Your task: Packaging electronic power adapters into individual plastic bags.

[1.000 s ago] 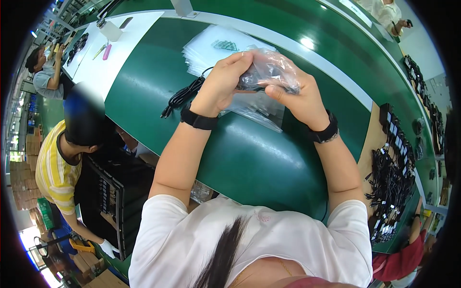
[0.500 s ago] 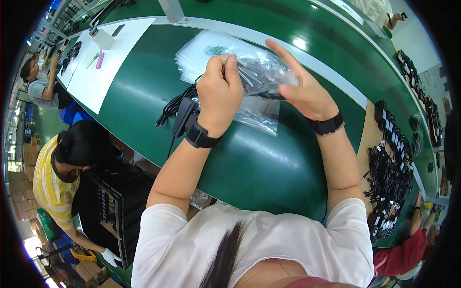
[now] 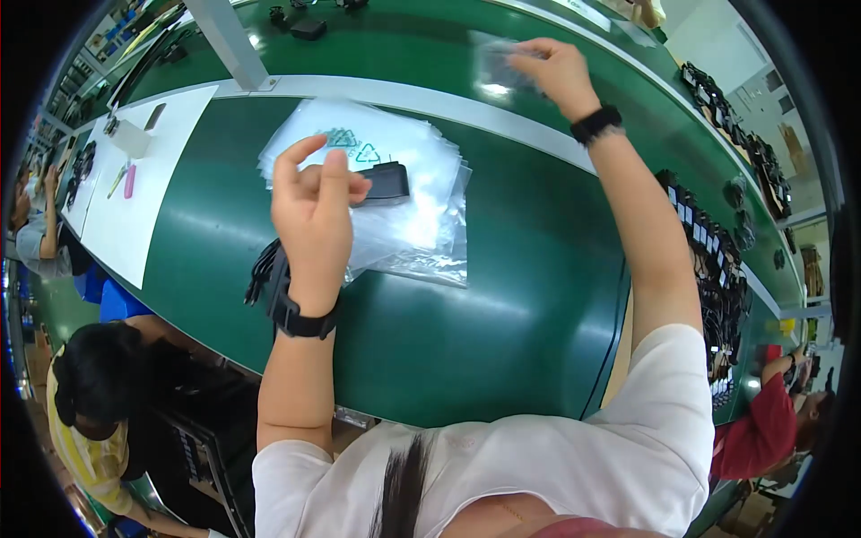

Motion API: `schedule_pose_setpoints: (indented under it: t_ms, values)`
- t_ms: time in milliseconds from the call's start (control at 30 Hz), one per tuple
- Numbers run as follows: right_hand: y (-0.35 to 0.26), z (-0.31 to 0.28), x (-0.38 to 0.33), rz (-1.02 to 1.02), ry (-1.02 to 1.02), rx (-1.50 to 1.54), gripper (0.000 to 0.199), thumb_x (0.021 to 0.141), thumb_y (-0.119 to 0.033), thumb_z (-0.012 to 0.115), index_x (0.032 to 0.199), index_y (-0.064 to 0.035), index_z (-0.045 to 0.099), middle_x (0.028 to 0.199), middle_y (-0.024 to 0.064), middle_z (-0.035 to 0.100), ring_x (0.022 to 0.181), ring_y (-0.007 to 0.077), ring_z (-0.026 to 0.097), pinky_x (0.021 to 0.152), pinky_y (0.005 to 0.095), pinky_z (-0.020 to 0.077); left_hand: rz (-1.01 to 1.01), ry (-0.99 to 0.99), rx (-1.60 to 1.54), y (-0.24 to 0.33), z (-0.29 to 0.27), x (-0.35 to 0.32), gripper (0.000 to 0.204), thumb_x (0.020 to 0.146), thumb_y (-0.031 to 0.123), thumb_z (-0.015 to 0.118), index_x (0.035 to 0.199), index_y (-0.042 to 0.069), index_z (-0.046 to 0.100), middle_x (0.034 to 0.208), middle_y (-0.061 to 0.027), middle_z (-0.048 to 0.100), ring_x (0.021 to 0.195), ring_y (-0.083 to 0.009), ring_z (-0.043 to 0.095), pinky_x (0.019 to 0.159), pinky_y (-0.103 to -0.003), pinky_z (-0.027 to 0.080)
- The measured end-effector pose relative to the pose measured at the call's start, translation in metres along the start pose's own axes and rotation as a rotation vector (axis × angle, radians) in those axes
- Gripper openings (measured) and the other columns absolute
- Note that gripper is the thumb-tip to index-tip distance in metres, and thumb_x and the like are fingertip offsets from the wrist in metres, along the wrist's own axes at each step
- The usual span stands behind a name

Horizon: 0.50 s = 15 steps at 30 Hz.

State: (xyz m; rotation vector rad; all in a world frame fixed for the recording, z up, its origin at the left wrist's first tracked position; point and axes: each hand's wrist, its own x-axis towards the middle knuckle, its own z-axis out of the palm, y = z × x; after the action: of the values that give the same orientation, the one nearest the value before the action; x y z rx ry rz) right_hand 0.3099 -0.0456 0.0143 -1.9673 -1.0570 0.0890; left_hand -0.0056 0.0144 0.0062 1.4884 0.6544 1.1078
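Observation:
My left hand [image 3: 309, 211] is raised over the near table with its fingers loosely bent and apart. Just beside its fingertips, a black power adapter [image 3: 387, 183] lies on a fanned stack of clear plastic bags [image 3: 421, 215] with green printed marks. My right hand [image 3: 558, 79] reaches out to the far right and pinches a clear plastic bag [image 3: 495, 65] over the green belt beyond the table. Motion blurs that bag, so I cannot tell what is in it. Near my left wrist strap is a coiled black cable [image 3: 262, 271], partly hidden by the wrist.
A metal post [image 3: 229, 45] rises from the pale rail [image 3: 377, 94] behind the bags. White sheets [image 3: 170, 161] with a pink tool [image 3: 130, 181] lie at left. Many black adapters [image 3: 704, 238] stand at right. A person in yellow stripes [image 3: 76, 421] bends near my left.
My hands have moved apart: the right has carried the clear bag away over the belt, while the left has loosened its fingers. The adapter on the stack has come into view.

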Motion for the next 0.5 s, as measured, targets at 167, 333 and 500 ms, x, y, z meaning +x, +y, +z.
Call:
schedule_pose_setpoints:
  t_ms: [167, 333, 500]
  values:
    - [0.157, -0.046, 0.051, -0.136, 0.086, -1.024, 0.019, 0.075, -0.015, 0.058, 0.092, -0.0111, 0.066, 0.09, 0.0153, 0.061, 0.089, 0.034, 0.055, 0.077, 0.0411, 0.0449, 0.171, 0.044, 0.049, 0.001, 0.005, 0.0, 0.014, 0.085, 0.004, 0.054, 0.097, -0.002, 0.051, 0.073, -0.0049, 0.058, 0.065, -0.0096, 0.057, 0.059, -0.02, 0.045]
    - [0.121, 0.005, 0.036, 0.211, -0.146, -1.186, 0.034, 0.088, -0.036, 0.044, 0.106, -0.0155, 0.063, 0.119, 0.0138, 0.052, 0.119, 0.032, 0.038, 0.099, 0.0581, 0.0195, 0.187, 0.118, 0.035, -0.004, -0.004, 0.004, 0.012, 0.085, 0.004, 0.056, 0.094, -0.002, 0.053, 0.073, -0.0041, 0.058, 0.065, -0.0084, 0.056, 0.058, -0.019, 0.044]
    - [0.027, 0.017, -0.009, -0.327, -0.224, -0.411, 0.033, 0.082, -0.027, 0.058, 0.108, -0.0072, 0.06, 0.105, 0.0139, 0.061, 0.092, 0.029, 0.057, 0.084, 0.0363, 0.0439, 0.24, 0.11, 0.101, -0.017, -0.005, 0.014, 0.013, 0.08, 0.009, 0.06, 0.087, -0.001, 0.059, 0.072, -0.0059, 0.06, 0.064, -0.0094, 0.056, 0.059, -0.023, 0.045]
